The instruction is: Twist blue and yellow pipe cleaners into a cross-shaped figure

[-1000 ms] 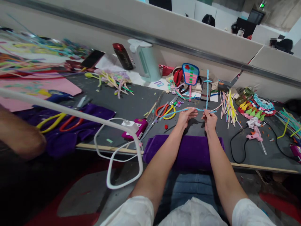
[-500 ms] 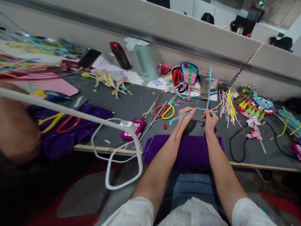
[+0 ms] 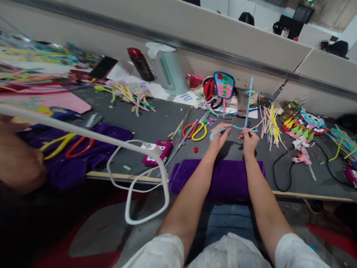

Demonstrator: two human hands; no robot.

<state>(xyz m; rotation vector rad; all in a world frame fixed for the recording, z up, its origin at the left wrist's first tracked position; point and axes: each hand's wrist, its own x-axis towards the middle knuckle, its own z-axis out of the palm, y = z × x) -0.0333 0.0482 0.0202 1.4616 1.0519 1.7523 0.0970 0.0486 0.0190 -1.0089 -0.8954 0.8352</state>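
From far off, I see the R hand (image 3: 250, 140) pinching a blue fuzzy stick (image 3: 247, 115) w/ thumb & fingers, right where the tall part meets the sideways part. The L hand (image 3: 221, 134) pinches the sideways part too, near its bent end. So the stick is btwn both hands, over the gray table (image 3: 156, 130). I think the step is shaping that sideways part; the next bend prob. calls for a tight R pinch & a soft L push. It looks fluffy, thin & bendy, w/ a small crossbar up top. Nearby: a soft purple roll (image 3: 231, 176), hard, shiny scissors (image 3: 203, 120) & skinny fuzzy sticks (image 3: 272, 126).
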